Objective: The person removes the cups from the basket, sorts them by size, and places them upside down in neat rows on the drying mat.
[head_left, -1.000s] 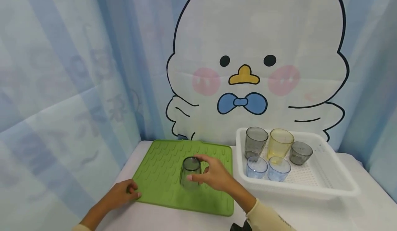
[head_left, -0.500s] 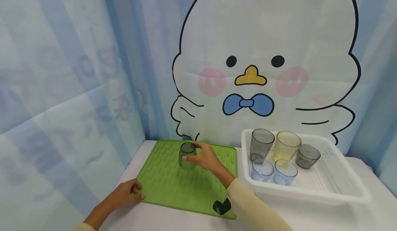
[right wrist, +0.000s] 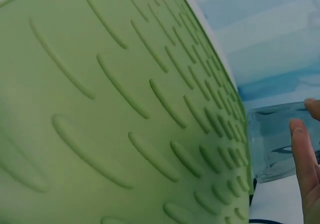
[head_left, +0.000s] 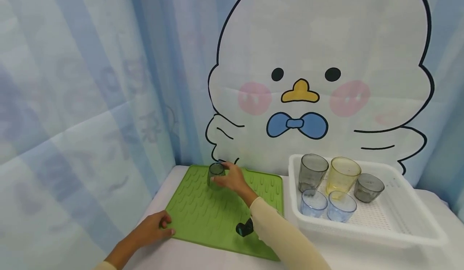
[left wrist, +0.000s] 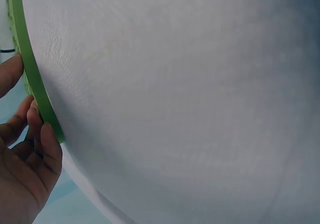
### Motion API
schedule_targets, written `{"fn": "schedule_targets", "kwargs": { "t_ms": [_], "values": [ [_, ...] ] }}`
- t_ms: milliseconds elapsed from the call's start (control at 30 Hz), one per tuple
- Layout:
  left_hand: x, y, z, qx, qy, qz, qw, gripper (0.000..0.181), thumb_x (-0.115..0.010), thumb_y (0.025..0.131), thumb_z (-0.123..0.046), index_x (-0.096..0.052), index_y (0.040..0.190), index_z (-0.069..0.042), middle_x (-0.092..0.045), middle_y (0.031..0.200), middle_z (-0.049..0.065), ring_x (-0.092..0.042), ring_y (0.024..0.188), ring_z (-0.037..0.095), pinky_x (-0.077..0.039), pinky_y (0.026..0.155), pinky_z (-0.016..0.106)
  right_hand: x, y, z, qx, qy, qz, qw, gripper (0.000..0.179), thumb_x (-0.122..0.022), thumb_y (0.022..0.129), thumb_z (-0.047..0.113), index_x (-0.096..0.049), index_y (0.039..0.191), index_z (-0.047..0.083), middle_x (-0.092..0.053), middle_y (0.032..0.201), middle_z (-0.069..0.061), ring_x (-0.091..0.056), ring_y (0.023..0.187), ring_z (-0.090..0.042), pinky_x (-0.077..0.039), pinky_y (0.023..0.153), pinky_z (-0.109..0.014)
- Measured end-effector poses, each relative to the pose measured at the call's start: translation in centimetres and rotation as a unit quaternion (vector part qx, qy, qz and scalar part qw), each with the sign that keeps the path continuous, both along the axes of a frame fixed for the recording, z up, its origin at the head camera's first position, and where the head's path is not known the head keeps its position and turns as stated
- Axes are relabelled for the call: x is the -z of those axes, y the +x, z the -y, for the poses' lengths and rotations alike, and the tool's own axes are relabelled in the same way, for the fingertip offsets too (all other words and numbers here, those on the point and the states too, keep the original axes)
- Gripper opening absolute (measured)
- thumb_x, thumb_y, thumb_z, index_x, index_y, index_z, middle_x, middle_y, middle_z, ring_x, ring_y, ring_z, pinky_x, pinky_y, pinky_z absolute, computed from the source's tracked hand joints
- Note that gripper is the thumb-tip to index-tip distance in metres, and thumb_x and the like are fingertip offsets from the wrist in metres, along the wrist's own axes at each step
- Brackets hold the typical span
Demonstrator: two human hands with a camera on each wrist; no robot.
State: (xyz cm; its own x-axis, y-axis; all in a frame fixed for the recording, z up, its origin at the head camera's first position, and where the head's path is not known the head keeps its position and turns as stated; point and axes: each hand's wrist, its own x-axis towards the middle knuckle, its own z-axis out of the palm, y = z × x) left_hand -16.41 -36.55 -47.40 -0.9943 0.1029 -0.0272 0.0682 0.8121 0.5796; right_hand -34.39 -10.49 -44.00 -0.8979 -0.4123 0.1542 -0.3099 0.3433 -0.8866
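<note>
You can pass over the near-left half of the ridged green mat (head_left: 203, 221), between your left grip (head_left: 154, 229) at its corner and your cream right sleeve (head_left: 286, 237), which crosses the near-right side with a black device (head_left: 244, 228) jutting out. Past your right grip (head_left: 230, 179) and the see-through grey glass (head_left: 216, 169) it holds, the pale blue printed curtain (head_left: 192, 80) closes off the far side. Rightward, the white plastic basket (head_left: 366, 230) walls off a low path; five see-through tumblers (head_left: 343, 175) crowd its left part, leaving you room at its right end.
</note>
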Motion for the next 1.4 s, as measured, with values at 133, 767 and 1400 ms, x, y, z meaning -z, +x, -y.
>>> {"fn": "schedule_targets", "kwargs": {
  "t_ms": [133,767,1400],
  "values": [
    [-0.1,0.1,0.0,0.006,-0.003,-0.007,1.0000,0.034,-0.076,0.078,-0.029,-0.058,0.096,-0.005,-0.052,0.080,-0.001,-0.047,0.070,0.009,-0.042,0.062,0.025,0.7,-0.9,1.1,-0.004,-0.037,0.024,0.9990,0.074,-0.080,0.077,0.022,-0.044,0.138,0.001,-0.049,0.133,-0.020,-0.063,0.103,-0.029,-0.052,0.083,-0.039],
    [0.1,-0.3,0.1,0.002,-0.004,0.004,1.0000,0.035,-0.076,0.078,-0.030,-0.058,0.097,-0.006,-0.052,0.080,-0.001,-0.047,0.072,0.012,-0.042,0.063,0.027,2.7,-2.8,2.4,-0.020,-0.114,0.115,0.9866,0.070,-0.070,0.086,0.011,-0.033,0.145,0.002,-0.037,0.144,-0.019,-0.069,0.089,-0.028,-0.055,0.077,-0.035],
    [-0.1,0.0,-0.1,-0.006,0.003,0.006,1.0000,0.037,-0.076,0.079,-0.029,-0.058,0.098,-0.003,-0.052,0.082,0.001,-0.048,0.074,0.014,-0.043,0.065,0.029,-0.1,-2.3,-0.2,-0.008,0.044,0.050,0.9977,0.063,-0.070,0.087,0.027,-0.041,0.138,0.005,-0.043,0.141,-0.018,-0.067,0.076,-0.018,-0.054,0.068,-0.032]
  ]
}}
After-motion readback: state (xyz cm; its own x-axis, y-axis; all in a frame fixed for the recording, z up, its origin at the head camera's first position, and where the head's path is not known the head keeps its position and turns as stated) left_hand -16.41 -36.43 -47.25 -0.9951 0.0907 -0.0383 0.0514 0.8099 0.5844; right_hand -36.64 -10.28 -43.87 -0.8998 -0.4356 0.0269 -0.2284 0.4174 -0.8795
